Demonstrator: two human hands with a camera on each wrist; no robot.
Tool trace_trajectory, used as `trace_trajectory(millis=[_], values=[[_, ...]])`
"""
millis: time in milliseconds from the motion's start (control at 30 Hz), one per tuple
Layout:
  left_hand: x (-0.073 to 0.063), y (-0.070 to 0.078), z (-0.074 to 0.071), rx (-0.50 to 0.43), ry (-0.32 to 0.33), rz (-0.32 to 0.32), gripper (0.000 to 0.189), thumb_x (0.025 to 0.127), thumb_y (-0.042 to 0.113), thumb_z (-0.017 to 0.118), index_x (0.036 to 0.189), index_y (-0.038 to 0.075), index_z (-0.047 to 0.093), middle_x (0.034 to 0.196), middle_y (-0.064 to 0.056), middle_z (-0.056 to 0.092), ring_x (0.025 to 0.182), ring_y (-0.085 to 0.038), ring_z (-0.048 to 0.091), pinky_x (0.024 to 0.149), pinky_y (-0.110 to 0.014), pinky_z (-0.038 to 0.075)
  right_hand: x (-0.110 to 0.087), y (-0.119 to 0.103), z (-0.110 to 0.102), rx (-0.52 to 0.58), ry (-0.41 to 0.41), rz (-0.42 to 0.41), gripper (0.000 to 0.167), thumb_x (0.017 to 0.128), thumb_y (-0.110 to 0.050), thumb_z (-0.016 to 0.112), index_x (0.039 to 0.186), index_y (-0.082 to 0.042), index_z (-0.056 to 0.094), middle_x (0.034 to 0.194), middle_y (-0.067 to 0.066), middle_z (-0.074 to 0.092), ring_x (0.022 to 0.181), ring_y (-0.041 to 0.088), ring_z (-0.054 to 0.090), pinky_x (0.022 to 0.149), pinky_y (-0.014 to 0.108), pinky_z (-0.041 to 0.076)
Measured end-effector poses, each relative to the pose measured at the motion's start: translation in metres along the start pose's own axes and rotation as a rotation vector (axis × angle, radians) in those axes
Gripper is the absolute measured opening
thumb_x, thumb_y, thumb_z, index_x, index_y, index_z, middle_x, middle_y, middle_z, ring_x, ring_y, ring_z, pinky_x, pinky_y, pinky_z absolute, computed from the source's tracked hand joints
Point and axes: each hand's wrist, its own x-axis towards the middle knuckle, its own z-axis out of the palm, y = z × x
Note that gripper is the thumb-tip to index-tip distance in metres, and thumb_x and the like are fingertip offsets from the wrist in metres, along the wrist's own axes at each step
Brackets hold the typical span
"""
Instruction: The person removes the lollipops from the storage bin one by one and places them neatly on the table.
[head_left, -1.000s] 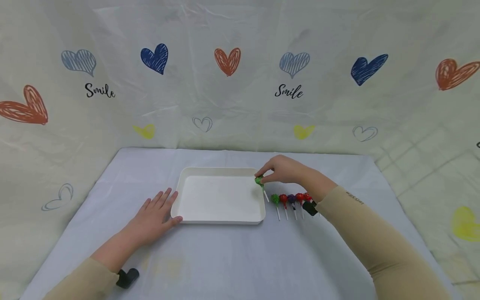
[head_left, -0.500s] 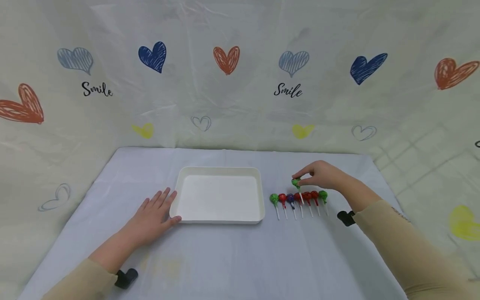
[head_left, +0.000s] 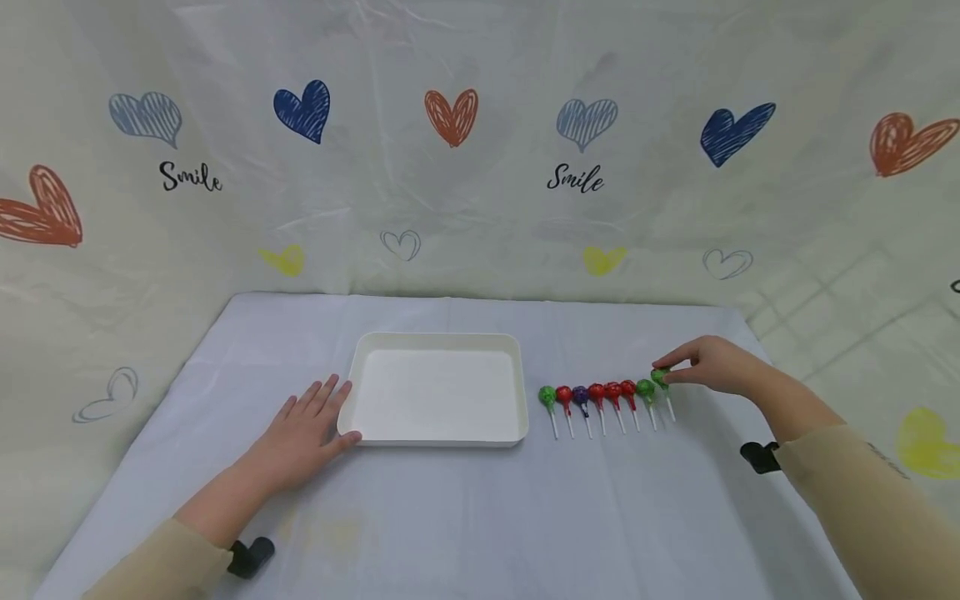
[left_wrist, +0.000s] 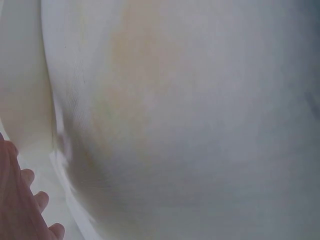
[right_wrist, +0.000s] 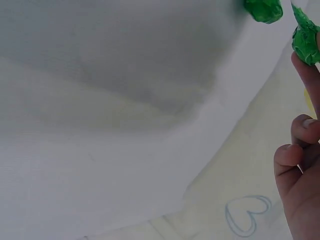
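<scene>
My right hand (head_left: 712, 365) pinches a green-wrapped lollipop (head_left: 660, 377) by its candy head, at the right end of a row of lollipops. In the right wrist view, this lollipop (right_wrist: 306, 44) sits at the tip of a finger, and another green one (right_wrist: 265, 10) shows near the top edge. The row holds a green lollipop (head_left: 547, 397) at the left, then red and purple ones, then a second green one (head_left: 646, 389); their white sticks point toward me. My left hand (head_left: 303, 435) lies spread, fingers straight, at the left edge of a white tray (head_left: 432, 443).
A white cloth (head_left: 465, 525) covers the table. Behind it hangs a pale backdrop (head_left: 495, 208) printed with hearts and "Smile". Dark wrist-worn pieces show by the left cuff (head_left: 251, 557) and the right cuff (head_left: 761, 457).
My right hand has carried the green lollipop from the tray's right edge, over the row, to the row's right end and lowered it there. The left hand stays by the tray.
</scene>
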Motion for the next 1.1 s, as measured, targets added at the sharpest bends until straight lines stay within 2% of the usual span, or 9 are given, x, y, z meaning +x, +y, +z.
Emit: trace_trajectory(millis=[67,200,333,633,767,967,1100], values=[[0.000,-0.001,0.001,0.003,-0.001,0.001,0.093,0.094,0.070,0.044,0.160,0.010,0.016,0.165,-0.017,0.012,0.149,-0.041,0.011,0.116,-0.066,0.009,-0.001,0.006,0.001,0.001,-0.002,0.007,0.032,0.091,-0.030,0.073,0.118,-0.013,0.075,0.123,0.019,0.067,0.109,0.036,0.060,0.081,0.043,0.054],[-0.001,-0.001,0.002,0.008,-0.002,0.004,0.097,0.092,0.076,0.037,0.160,0.010,0.016,0.165,-0.017,0.012,0.149,-0.041,0.011,0.116,-0.065,0.010,0.001,0.017,0.004,-0.002,-0.023,0.033,0.033,0.091,-0.031,0.073,0.117,-0.011,0.075,0.123,0.021,0.066,0.115,0.044,0.056,0.089,0.055,0.052],[-0.001,-0.001,0.003,0.007,0.001,0.005,0.098,0.091,0.078,0.034,0.160,0.010,0.016,0.165,-0.017,0.012,0.149,-0.041,0.012,0.116,-0.065,0.010,0.003,0.025,0.010,0.002,-0.042,0.051,0.032,0.091,-0.029,0.073,0.116,-0.010,0.075,0.123,0.022,0.065,0.116,0.045,0.055,0.092,0.059,0.049],[0.000,0.001,0.003,0.007,-0.003,-0.001,0.089,0.095,0.061,0.052,0.160,0.011,0.016,0.165,-0.017,0.012,0.149,-0.041,0.012,0.115,-0.066,0.010,0.006,0.031,0.019,0.043,-0.062,0.065,0.030,0.091,-0.026,0.072,0.116,-0.009,0.075,0.124,0.020,0.065,0.117,0.045,0.054,0.094,0.059,0.048],[0.001,0.002,0.002,0.009,0.001,0.006,0.089,0.095,0.059,0.054,0.159,0.010,0.018,0.165,-0.018,0.012,0.149,-0.042,0.012,0.115,-0.066,0.010,0.004,0.034,0.022,0.051,-0.053,0.071,0.034,0.092,-0.028,0.071,0.120,-0.009,0.073,0.125,0.019,0.065,0.115,0.041,0.053,0.090,0.055,0.050],[0.001,0.002,0.002,0.008,0.006,0.020,0.088,0.096,0.058,0.054,0.159,0.009,0.017,0.165,-0.017,0.012,0.149,-0.042,0.011,0.116,-0.065,0.009,-0.002,0.031,0.019,0.017,0.001,0.087,0.043,0.093,-0.036,0.070,0.128,-0.011,0.068,0.127,0.018,0.064,0.100,0.029,0.052,0.074,0.034,0.050],[0.002,0.001,0.002,0.005,0.010,0.026,0.090,0.096,0.061,0.051,0.159,0.007,0.017,0.165,-0.017,0.012,0.149,-0.041,0.011,0.116,-0.064,0.010,-0.004,0.029,0.016,0.012,0.035,0.084,0.044,0.093,-0.036,0.069,0.128,-0.010,0.068,0.128,0.019,0.062,0.098,0.028,0.051,0.070,0.031,0.049]])
